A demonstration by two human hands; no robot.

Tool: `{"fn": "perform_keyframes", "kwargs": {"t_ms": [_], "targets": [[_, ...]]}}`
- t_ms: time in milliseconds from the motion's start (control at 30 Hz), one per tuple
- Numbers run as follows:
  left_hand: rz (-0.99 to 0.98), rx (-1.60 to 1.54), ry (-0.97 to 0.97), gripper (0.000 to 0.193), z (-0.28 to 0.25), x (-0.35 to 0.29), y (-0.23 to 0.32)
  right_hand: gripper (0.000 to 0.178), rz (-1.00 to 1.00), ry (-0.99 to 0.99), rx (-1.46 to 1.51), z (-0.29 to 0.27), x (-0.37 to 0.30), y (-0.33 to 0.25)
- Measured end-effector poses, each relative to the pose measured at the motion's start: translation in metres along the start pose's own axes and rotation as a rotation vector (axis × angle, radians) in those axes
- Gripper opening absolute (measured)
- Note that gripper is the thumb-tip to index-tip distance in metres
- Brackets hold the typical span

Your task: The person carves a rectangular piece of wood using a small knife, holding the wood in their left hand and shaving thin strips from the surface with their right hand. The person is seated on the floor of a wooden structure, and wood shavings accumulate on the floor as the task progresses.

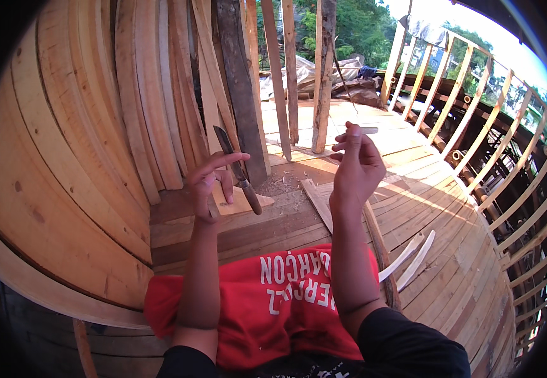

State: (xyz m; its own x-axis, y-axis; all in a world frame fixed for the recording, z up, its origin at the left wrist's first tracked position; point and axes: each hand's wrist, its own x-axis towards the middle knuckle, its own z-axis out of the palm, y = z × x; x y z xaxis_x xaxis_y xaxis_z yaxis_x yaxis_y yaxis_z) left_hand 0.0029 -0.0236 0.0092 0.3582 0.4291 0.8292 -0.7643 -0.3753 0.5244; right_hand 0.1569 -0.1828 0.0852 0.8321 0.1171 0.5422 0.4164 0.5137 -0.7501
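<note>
Raised on the left, my left hand (203, 181) has its index finger stretched across a knife (251, 197). The knife has a dark blade pointing up and a brown wooden handle slanting down to the right. Just where the fingers meet it is partly hidden, but it appears held in that hand. My right hand (358, 167) is up on the right, its fingertips pinched on a short, pale, thin stick (368, 130). The two hands are well apart. Below them a red cloth garment (242, 302) with white print covers my lap.
Tall planks (65, 157) line the left side. Rough posts (239, 94) stand ahead, with wood shavings (283, 183) at their foot. Loose boards (319, 205) and curved pale strips (416, 261) lie on the plank floor (456, 271). A slatted railing (506, 135) bounds the right.
</note>
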Motion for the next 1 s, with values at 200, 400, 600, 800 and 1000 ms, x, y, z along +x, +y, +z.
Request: {"fn": "perform_keyframes", "kwargs": {"t_ms": [200,400,600,800,1000], "targets": [[-0.014,-0.007,0.026,0.056,-0.003,0.002,0.004,0.033,-1.263,0.820,-0.097,-0.116,0.047,-0.148],[0.014,-0.003,0.031,0.055,0.005,0.001,0.002,0.036,-1.250,0.752,-0.389,-0.068,0.162,-0.118],[0.029,-0.009,-0.003,0.055,-0.002,-0.003,0.001,0.049,-0.094,-0.696,-0.773,-0.033,0.128,0.017],[-0.023,-0.082,-0.029,0.054,0.012,-0.007,0.004,0.051,0.074,-1.351,-0.381,-0.029,-0.015,0.074],[0.016,-0.156,-0.027,0.054,0.001,-0.011,-0.004,0.030,0.118,-1.299,-0.194,-0.019,-0.057,0.092]]}}
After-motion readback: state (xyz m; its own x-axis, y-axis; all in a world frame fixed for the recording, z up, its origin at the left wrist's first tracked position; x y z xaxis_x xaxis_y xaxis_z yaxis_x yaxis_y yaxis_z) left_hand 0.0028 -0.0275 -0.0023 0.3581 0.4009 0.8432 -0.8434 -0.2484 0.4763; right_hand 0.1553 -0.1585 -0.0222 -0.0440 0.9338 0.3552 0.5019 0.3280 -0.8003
